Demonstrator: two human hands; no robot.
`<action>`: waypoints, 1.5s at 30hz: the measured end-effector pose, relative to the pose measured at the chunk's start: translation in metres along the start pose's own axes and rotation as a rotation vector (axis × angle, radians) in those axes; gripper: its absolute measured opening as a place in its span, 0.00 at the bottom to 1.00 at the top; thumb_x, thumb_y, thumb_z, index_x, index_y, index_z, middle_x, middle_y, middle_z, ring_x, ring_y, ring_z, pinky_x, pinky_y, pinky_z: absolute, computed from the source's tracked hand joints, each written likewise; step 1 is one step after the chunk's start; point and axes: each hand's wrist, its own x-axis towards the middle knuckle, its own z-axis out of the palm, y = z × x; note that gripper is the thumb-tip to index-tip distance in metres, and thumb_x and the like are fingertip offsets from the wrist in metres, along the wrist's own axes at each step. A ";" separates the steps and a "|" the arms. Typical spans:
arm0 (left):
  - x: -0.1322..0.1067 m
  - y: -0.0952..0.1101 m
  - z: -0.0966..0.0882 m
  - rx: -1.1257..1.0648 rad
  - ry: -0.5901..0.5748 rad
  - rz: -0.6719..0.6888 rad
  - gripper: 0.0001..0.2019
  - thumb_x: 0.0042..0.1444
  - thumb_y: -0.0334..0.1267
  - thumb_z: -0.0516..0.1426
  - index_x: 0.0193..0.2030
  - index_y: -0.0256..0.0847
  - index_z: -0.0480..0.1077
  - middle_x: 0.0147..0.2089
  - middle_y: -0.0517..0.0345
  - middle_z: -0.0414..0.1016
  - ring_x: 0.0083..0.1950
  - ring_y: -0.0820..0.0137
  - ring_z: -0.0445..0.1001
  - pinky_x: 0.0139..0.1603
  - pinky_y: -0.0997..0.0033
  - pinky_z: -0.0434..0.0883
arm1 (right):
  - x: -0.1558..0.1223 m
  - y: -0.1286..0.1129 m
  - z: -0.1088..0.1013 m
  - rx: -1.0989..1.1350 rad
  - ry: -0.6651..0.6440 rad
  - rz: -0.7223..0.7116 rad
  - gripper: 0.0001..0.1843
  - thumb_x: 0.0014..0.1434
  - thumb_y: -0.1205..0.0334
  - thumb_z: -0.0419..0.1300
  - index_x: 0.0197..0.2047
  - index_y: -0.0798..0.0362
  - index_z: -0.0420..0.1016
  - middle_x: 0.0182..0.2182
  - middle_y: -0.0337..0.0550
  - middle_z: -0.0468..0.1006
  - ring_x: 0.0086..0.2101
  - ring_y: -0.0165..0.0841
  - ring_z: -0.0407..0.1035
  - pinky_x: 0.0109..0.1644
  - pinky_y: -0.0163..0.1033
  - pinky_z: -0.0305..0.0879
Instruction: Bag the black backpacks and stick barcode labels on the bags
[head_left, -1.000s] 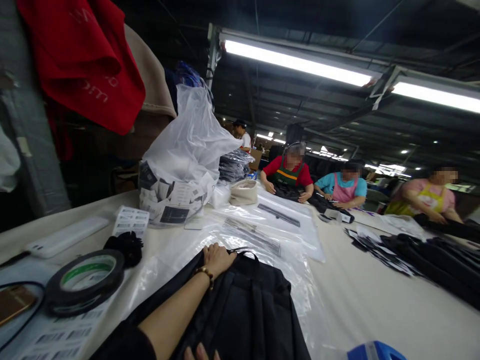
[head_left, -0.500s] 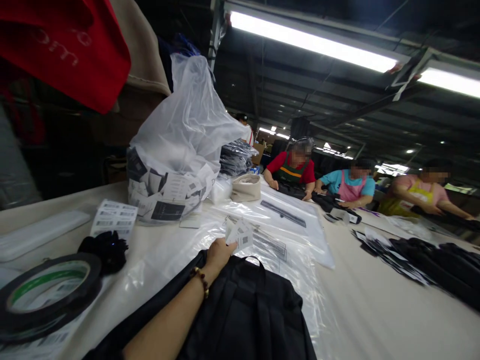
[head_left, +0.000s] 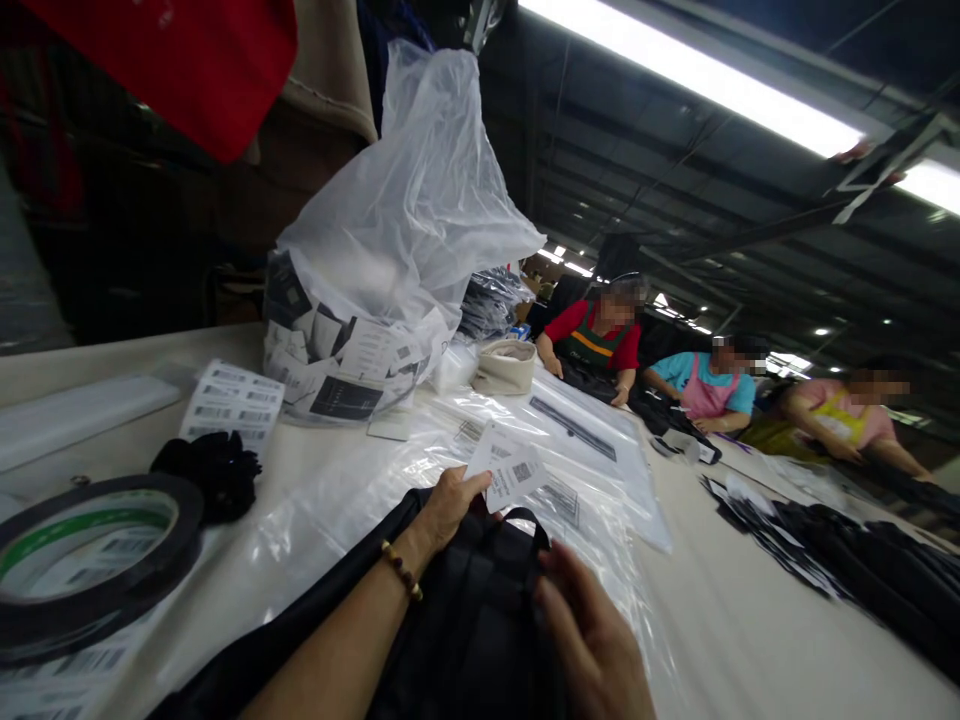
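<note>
**White tags above a black backpack**

A few white paper tags [head_left: 510, 475], one printed with a QR code, are held fanned and tilted just past the bag's top. The black backpack [head_left: 480, 620] is laid flat on clear plastic sheeting [head_left: 330, 510], its carry loop standing up at the far end.

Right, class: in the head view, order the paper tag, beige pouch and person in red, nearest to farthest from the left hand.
1. Paper tag, held in the left hand.
2. Beige pouch, farther up the table.
3. Person in red, at the far side.
</note>
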 end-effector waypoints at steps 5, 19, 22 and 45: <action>-0.004 0.005 0.001 -0.045 -0.165 0.014 0.20 0.49 0.51 0.55 0.37 0.32 0.70 0.29 0.55 0.74 0.20 0.72 0.70 0.23 0.72 0.66 | 0.097 0.009 -0.004 0.789 0.154 0.481 0.23 0.36 0.51 0.67 0.35 0.56 0.73 0.28 0.44 0.76 0.26 0.31 0.67 0.28 0.35 0.64; -0.008 0.011 -0.001 0.021 -0.323 -0.002 0.14 0.48 0.46 0.56 0.29 0.34 0.71 0.23 0.59 0.72 0.19 0.75 0.64 0.23 0.75 0.60 | 0.123 0.003 -0.004 0.757 0.058 0.384 0.19 0.32 0.57 0.71 0.28 0.58 0.74 0.20 0.38 0.73 0.18 0.23 0.55 0.21 0.32 0.47; -0.007 0.012 -0.005 0.011 -0.379 -0.021 0.16 0.42 0.44 0.60 0.37 0.34 0.71 0.32 0.56 0.75 0.31 0.70 0.71 0.35 0.72 0.66 | 0.116 0.000 -0.004 0.747 0.129 0.314 0.15 0.33 0.57 0.70 0.24 0.55 0.74 0.18 0.35 0.71 0.19 0.23 0.54 0.22 0.32 0.48; -0.003 0.004 -0.023 0.226 -0.619 -0.150 0.21 0.35 0.34 0.59 0.42 0.39 0.69 0.44 0.57 0.70 0.49 0.63 0.66 0.55 0.62 0.59 | 0.020 0.059 -0.032 0.395 -0.115 -0.262 0.09 0.50 0.71 0.61 0.32 0.48 0.79 0.34 0.41 0.81 0.34 0.32 0.75 0.37 0.32 0.72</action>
